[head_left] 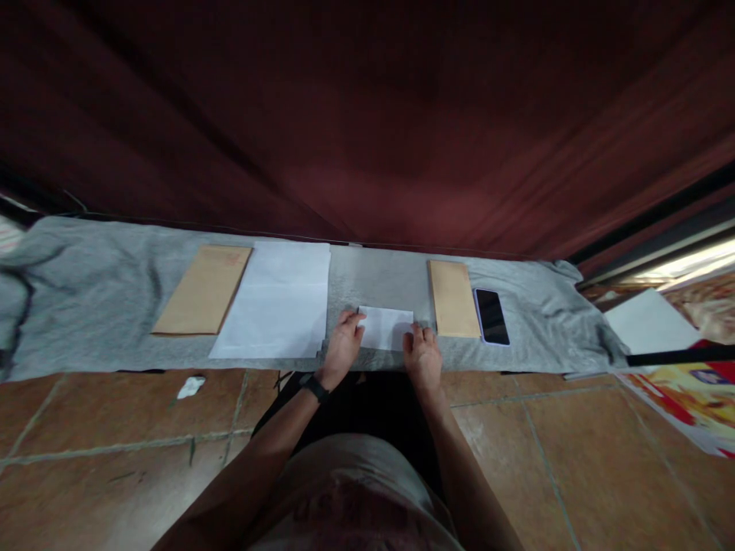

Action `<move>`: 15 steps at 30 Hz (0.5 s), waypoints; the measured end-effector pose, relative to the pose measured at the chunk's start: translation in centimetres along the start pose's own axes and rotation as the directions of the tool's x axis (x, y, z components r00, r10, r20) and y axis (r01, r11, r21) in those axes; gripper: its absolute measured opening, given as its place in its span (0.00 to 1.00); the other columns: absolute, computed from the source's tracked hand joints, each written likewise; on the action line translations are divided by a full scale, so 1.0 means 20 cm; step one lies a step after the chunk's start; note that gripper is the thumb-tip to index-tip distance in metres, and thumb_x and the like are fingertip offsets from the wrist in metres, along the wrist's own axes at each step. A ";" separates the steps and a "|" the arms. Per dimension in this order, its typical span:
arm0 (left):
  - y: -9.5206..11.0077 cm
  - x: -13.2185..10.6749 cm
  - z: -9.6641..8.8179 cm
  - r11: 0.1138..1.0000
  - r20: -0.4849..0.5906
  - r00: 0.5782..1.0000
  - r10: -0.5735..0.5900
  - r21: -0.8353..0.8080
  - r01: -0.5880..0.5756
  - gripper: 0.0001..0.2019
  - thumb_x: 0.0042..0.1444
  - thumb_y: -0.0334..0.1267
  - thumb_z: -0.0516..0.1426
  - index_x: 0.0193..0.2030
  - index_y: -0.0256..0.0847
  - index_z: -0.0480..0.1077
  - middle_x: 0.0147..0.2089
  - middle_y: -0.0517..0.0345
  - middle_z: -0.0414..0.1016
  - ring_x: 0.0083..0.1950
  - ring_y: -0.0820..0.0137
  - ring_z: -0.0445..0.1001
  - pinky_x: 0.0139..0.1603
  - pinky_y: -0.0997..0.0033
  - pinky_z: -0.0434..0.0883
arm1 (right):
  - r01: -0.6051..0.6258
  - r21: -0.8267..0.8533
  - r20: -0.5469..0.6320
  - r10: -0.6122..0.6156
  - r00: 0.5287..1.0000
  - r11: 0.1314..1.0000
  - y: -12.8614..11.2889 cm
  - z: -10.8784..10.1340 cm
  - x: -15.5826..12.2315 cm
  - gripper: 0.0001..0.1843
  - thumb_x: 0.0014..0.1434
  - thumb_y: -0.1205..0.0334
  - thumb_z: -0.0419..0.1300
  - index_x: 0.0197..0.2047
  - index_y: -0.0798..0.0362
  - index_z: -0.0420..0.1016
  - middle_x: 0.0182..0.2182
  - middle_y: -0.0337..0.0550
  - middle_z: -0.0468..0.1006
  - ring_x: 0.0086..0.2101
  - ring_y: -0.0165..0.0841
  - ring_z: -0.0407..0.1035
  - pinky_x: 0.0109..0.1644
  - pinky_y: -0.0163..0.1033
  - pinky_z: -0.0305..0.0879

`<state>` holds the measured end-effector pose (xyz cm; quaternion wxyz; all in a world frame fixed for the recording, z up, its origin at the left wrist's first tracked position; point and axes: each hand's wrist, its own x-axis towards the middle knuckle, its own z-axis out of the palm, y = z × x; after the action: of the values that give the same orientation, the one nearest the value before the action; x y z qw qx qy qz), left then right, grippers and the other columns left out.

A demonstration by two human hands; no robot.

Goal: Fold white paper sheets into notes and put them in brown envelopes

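A small folded sheet of white paper [384,327] lies on the grey cloth in front of me. My left hand [343,346] pinches its left edge, thumb on top. At the opposite edge, my right hand [423,357] has its fingers curled and closed on the paper. To the left lies a stack of larger white sheets [276,302], with a stack of brown envelopes [200,291] beyond it. Just past my right hand is another brown envelope [453,298], lying beside a phone [492,316] with a dark screen.
Grey cloth [97,298] covers the long narrow table. A dark red curtain [367,138] hangs behind it. White scrap [191,386] lies on the tiled floor [143,474]. At far right are a white board [651,321] and a colourful printed box [697,398].
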<state>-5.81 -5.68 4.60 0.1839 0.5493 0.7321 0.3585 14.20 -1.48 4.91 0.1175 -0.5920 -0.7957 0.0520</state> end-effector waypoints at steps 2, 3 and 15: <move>-0.01 0.00 0.00 1.000 0.010 1.000 0.004 -0.003 -0.004 0.15 0.59 0.24 0.55 0.51 0.38 0.73 0.54 0.47 0.72 0.54 0.62 0.75 0.61 0.58 0.72 | -0.035 -0.005 0.022 0.035 0.999 0.999 0.00 -0.01 0.02 0.19 0.71 0.58 0.49 0.60 0.56 0.69 0.46 0.54 0.76 0.46 0.40 0.72 0.47 0.39 0.67; -0.01 0.00 0.00 1.000 0.014 1.000 0.007 -0.004 -0.007 0.15 0.59 0.24 0.55 0.51 0.38 0.73 0.54 0.47 0.72 0.54 0.62 0.75 0.61 0.58 0.72 | -0.061 -0.010 0.039 0.061 0.997 0.998 0.01 -0.01 0.04 0.20 0.71 0.58 0.49 0.61 0.57 0.68 0.47 0.55 0.77 0.46 0.40 0.73 0.47 0.39 0.67; -0.04 -0.01 0.02 0.999 0.009 0.999 0.044 -0.008 -0.044 0.16 0.58 0.22 0.53 0.51 0.37 0.73 0.52 0.49 0.73 0.52 0.64 0.75 0.60 0.60 0.73 | -0.219 -0.048 0.120 0.223 0.967 0.975 0.02 -0.06 0.08 0.35 0.70 0.53 0.47 0.72 0.68 0.52 0.52 0.68 0.77 0.45 0.45 0.78 0.48 0.43 0.71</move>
<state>-5.97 -5.82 3.80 0.1815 0.5663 0.7176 0.3625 14.49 0.12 6.17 0.0508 -0.6745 -0.7313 0.0882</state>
